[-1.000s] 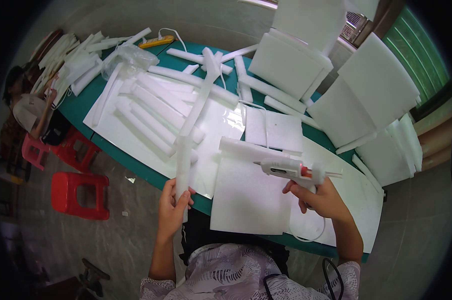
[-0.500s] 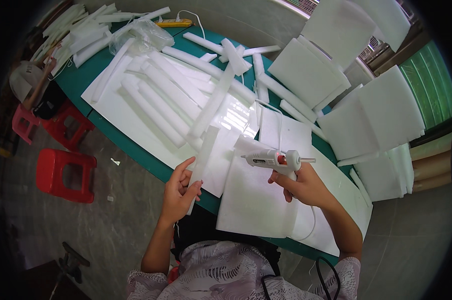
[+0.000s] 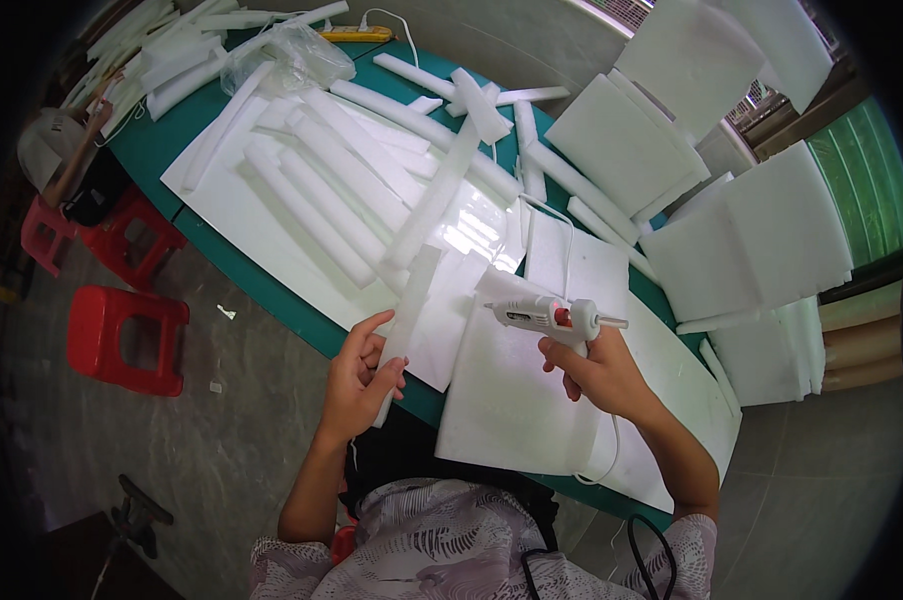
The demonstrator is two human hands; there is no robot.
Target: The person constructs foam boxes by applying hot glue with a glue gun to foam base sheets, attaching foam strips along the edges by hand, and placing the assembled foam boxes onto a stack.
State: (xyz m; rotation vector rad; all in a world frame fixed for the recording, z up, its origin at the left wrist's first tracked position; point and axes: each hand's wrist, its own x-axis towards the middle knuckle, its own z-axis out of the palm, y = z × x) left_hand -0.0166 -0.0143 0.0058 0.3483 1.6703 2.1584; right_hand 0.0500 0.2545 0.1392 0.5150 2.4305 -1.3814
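Observation:
My left hand (image 3: 359, 380) grips the near end of a long white foam strip (image 3: 408, 312) that slants up and away over the table's near edge. My right hand (image 3: 600, 375) holds a white hot glue gun (image 3: 544, 317) by its handle, nozzle pointing left toward the strip, a short gap away from it. The gun hovers over a flat white foam sheet (image 3: 517, 410), and its white cord (image 3: 612, 455) loops down to the right of my wrist.
The green table (image 3: 272, 290) carries several foam strips (image 3: 332, 190) on a large white sheet, with stacked foam slabs (image 3: 742, 240) at the right and a clear plastic bag (image 3: 287, 55) at the back. Red plastic stools (image 3: 122, 330) stand on the floor to the left.
The view has tilted and shifted. My right hand has carried the glue gun slightly leftward, closer to the strip. My left hand keeps its hold on the strip's near end.

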